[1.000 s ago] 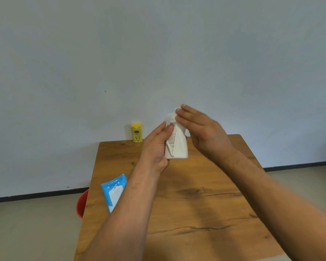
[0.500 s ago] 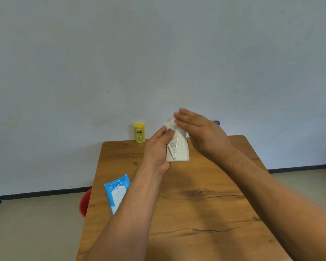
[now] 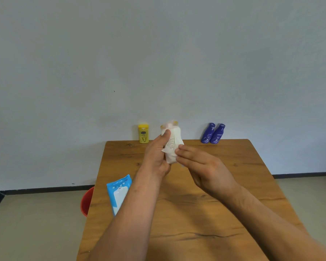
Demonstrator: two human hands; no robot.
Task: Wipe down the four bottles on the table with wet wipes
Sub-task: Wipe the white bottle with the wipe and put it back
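- The left hand (image 3: 156,157) holds the white bottle (image 3: 172,140) up in the air, above the far middle part of the worktop (image 3: 196,213). Its grip is closed round the bottle body, with the thumb pressed on the front.
- A wet wipe (image 3: 171,159) lies round this bottle. It covers the yellow cap at the top and also the lower end.
- The right hand (image 3: 205,170) has a loose, spread grip. Its fingers (image 3: 184,151) are nearly straight and touch the wipe at the lower side of the bottle. The thumb is hidden, so I cannot tell if it pinches the wipe.
- In my judgement the wiping of this bottle is in progress and not yet finished.
- The yellow bottle (image 3: 143,133) stands at the far edge, towards the far left corner. A blue bottle (image 3: 208,132) and a second blue bottle (image 3: 217,133) stand side by side at the far edge, towards the far right corner.
- Whether these three are already wiped, the picture does not show. At the most, one bottle is in work and three remain.
- The pack of wipes (image 3: 119,193) lies at the left edge, near at hand for a fresh wipe. A red bucket (image 3: 87,202) stands on the floor beside that edge.
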